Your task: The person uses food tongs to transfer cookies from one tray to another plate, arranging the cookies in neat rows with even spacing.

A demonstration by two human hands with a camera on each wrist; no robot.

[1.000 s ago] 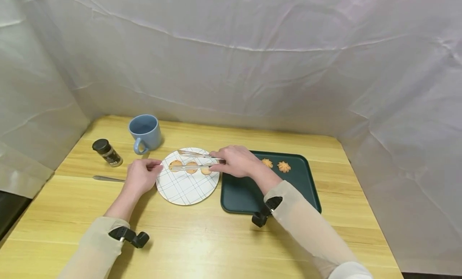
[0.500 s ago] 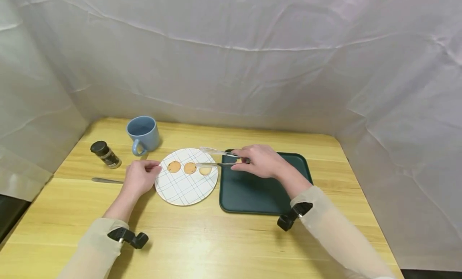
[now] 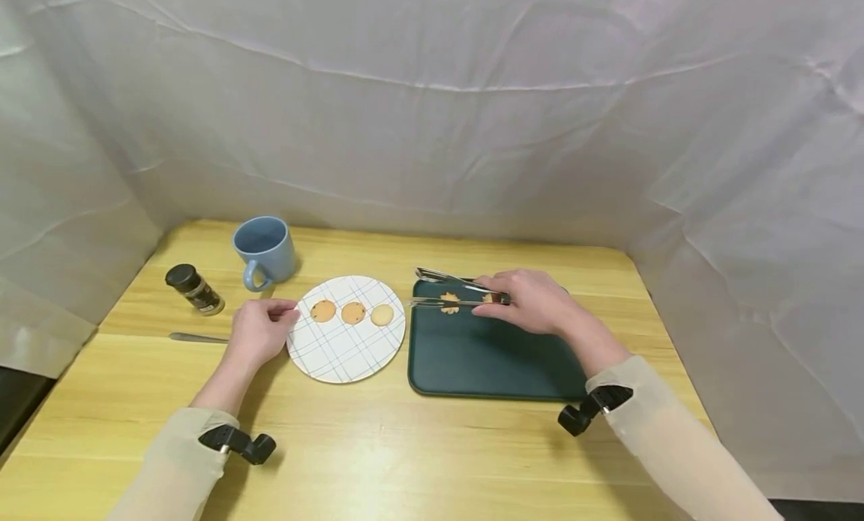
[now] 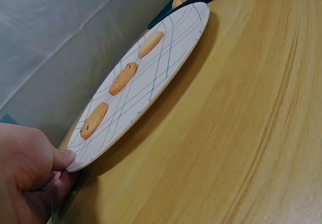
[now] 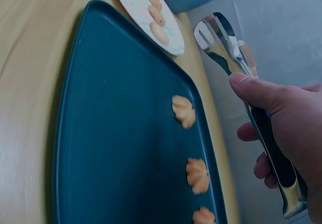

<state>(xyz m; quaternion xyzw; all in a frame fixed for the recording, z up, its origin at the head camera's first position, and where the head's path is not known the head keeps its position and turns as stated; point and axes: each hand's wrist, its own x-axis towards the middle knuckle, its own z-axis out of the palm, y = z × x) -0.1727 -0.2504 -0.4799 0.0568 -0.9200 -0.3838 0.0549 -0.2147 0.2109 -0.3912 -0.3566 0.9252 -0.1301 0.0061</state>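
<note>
My left hand (image 3: 259, 330) pinches the left rim of a round white plate (image 3: 347, 356) with a blue line pattern, thumb on top. In a row on the plate lie three round cookies (image 3: 353, 313); two have dark specks and the right one is plain. Over the back of a dark green tray (image 3: 472, 363), my right hand (image 3: 529, 302) grips metal tongs (image 5: 269, 143), their tips spread, pointing left, and holding nothing. Below them, three flower-shaped cookies (image 5: 197, 175) line the tray's far side in the right wrist view; the tongs and hand partly cover these in the head view.
A blue mug (image 3: 266, 251) stands behind the plate, with a black-capped seasoning jar (image 3: 196, 290) to its left. By my left hand lies a metal utensil handle (image 3: 197, 337), its other end hidden. A pale cloth backdrop (image 3: 432, 131) rises behind the wooden table (image 3: 364, 461).
My right hand has carried the tongs rightward, off the plate and over the tray, uncovering the three round cookies. My left hand keeps its pinch on the rim.
</note>
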